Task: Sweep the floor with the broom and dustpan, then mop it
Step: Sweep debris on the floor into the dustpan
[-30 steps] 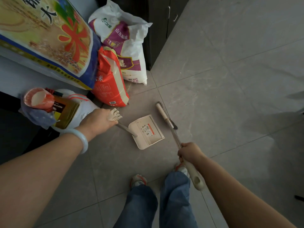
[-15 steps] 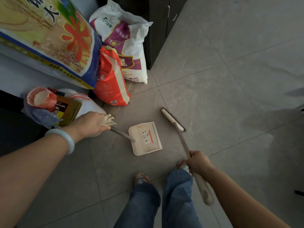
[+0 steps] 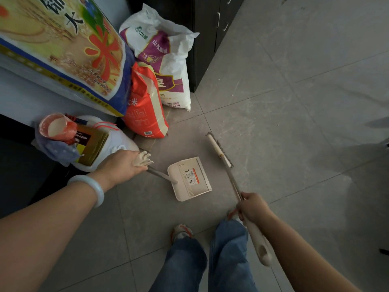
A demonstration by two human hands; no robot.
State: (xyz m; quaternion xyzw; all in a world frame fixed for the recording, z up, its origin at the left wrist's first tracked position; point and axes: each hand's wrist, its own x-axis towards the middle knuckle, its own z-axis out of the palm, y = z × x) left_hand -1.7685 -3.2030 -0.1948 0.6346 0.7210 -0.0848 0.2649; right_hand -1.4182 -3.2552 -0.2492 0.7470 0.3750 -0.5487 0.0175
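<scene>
While the right hand (image 3: 253,207) gripped the broom (image 3: 220,151) and the left hand (image 3: 124,165) clasped the dustpan (image 3: 190,179) handle, the smooth cream pan lay flat beside the bristles. Beyond, glossy sacks (image 3: 145,102) and a dark cabinet (image 3: 202,39) edged the grey tiled floor (image 3: 305,102), open rightward.

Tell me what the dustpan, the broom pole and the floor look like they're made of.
Dustpan: likely moulded plastic, cream, matte, thin walls, printed sticker inside. Broom pole: looks like bare metal, thin and grey with a dull sheen; its cream grip end looks plastic. Floor: grey stone-look tile, probably ceramic, satin finish, with straight grout lines and pale dust streaks.
</scene>
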